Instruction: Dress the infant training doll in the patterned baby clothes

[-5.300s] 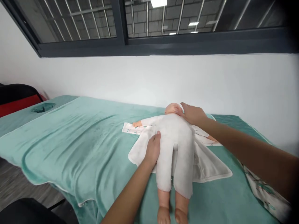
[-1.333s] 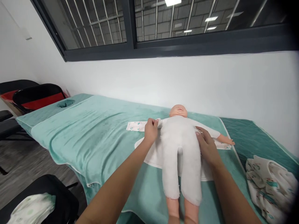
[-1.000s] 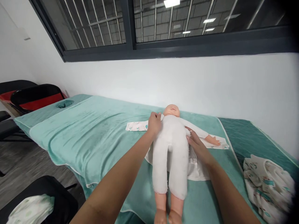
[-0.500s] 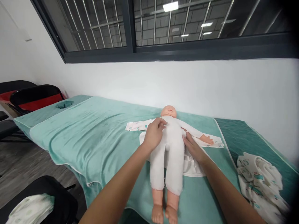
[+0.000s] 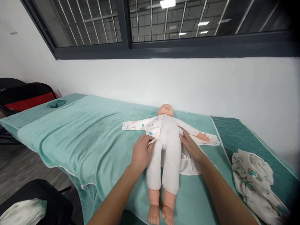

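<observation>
A baby doll [image 5: 167, 147] with a white cloth body lies on its back on a teal towel [image 5: 89, 140], head toward the wall. Under it is spread a white patterned baby garment [image 5: 142, 125]; its left front panel is folded over the doll's side, printed side up. My left hand [image 5: 141, 152] pinches the lower edge of that panel beside the doll's hip. My right hand [image 5: 191, 146] rests on the doll's other side, fingers on the garment's right panel by the waist; whether it grips the cloth is unclear.
A crumpled patterned cloth [image 5: 255, 178] lies at the table's right end. Black and red chairs [image 5: 25, 97] stand far left. A black seat with a pale cloth [image 5: 21, 212] is at the lower left. A white wall runs close behind the table.
My left hand slid from the doll's shoulder down to its hip, folding the garment's left panel over the doll's side. My right hand stayed at the doll's waist.
</observation>
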A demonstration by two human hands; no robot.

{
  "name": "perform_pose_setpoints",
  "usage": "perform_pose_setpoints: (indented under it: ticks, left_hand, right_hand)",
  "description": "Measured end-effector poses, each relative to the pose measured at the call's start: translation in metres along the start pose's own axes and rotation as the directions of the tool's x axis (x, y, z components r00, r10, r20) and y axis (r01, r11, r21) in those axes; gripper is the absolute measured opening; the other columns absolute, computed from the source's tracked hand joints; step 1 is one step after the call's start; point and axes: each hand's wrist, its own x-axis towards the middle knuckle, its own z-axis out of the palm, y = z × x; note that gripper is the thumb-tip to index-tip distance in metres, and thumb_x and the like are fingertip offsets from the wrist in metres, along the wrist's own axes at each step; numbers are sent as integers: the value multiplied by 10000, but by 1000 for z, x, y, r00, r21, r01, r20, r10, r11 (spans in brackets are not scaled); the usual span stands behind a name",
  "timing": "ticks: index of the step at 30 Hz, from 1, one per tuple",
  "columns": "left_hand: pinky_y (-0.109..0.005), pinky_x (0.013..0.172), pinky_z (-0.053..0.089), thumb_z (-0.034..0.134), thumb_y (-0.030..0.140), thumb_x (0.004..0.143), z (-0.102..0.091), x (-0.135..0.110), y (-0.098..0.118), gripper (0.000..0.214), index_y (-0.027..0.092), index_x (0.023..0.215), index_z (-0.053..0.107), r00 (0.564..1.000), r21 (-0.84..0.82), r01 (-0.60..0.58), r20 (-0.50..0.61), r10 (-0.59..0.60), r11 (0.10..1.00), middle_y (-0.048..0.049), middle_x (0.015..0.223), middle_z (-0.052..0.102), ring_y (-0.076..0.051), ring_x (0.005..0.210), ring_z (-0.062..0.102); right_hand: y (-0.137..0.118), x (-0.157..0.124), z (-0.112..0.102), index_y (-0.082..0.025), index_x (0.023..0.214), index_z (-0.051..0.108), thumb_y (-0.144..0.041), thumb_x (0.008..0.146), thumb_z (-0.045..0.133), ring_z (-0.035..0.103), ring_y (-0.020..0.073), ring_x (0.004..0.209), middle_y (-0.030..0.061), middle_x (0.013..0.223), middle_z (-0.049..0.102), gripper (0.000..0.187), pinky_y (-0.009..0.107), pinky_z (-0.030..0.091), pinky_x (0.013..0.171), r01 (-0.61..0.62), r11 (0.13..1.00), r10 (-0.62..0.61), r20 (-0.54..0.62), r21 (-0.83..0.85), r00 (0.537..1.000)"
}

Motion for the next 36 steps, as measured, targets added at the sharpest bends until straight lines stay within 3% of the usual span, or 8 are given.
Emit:
perform_pose_setpoints:
  ticks: [7,11,15,19,25,28,31,36]
  left_hand:
    - [-323,718,435,406,357,983,10,11,45,269,254,899,639,956,176,-188,259,138,966,-40,880,685,-204,833,615]
    - [-312,756,450,391,386,990,9,24,42,319,248,822,624,976,110,-149,173,129,983,-27,831,671,-187,823,611]
    - [-348,998,421,438,339,970,22,59,26,273,217,1149,604,995,52,-90,36,88,995,-79,1180,665,-227,1151,568]
    - [-378,1108,354,425,323,966,43,106,23,387,171,1305,533,977,-10,-23,212,25,1000,-117,1400,560,-249,1314,488]
    - [-382,1026,423,413,300,952,67,161,53,359,209,1260,571,914,-15,-11,405,16,1000,-93,1310,633,-251,1203,576]
    - [-406,972,453,508,290,910,95,164,77,363,189,1252,572,852,73,-162,513,102,984,-129,1274,642,-277,1155,598]
    - [-468,981,434,595,212,839,132,156,100,339,177,1176,607,711,190,-448,668,220,874,-153,1222,651,-315,1183,567]
    - [-499,955,434,621,118,782,165,155,117,214,164,986,666,555,337,-615,827,88,713,-146,1096,701,-305,1087,624]
  right_hand:
    - [-4,1,0,-292,1409,471,-560,939,477,402,248,1393,42,1489,483,541,464,218,1215,23,1000,-23,21,17,1000]
    - [-7,3,0,-297,1427,446,-553,939,481,338,228,1439,32,1531,434,552,441,180,1230,74,996,-75,20,45,997]
    - [-8,3,1,-292,1418,454,-548,946,467,327,218,1446,28,1532,431,537,429,182,1229,71,997,-72,23,26,997]
    - [-7,2,1,-276,1397,461,-554,949,446,387,236,1410,49,1463,511,527,437,210,1216,48,998,-47,30,-51,998]
    - [-10,3,2,-272,1429,403,-512,968,414,438,253,1366,64,1494,471,519,450,284,1177,50,996,-47,46,-67,998]
    - [-11,3,3,-250,1383,451,-506,962,422,511,283,1288,82,1417,547,494,481,345,1129,9,996,-4,54,-86,999]
    - [-8,3,4,-240,1357,509,-457,943,442,477,299,1329,89,1407,560,472,490,330,1144,16,998,-14,24,-63,1000]
    - [-5,3,-1,-245,1290,608,-370,884,521,472,312,1340,93,1379,593,433,499,352,1132,19,1000,-20,50,4,999]
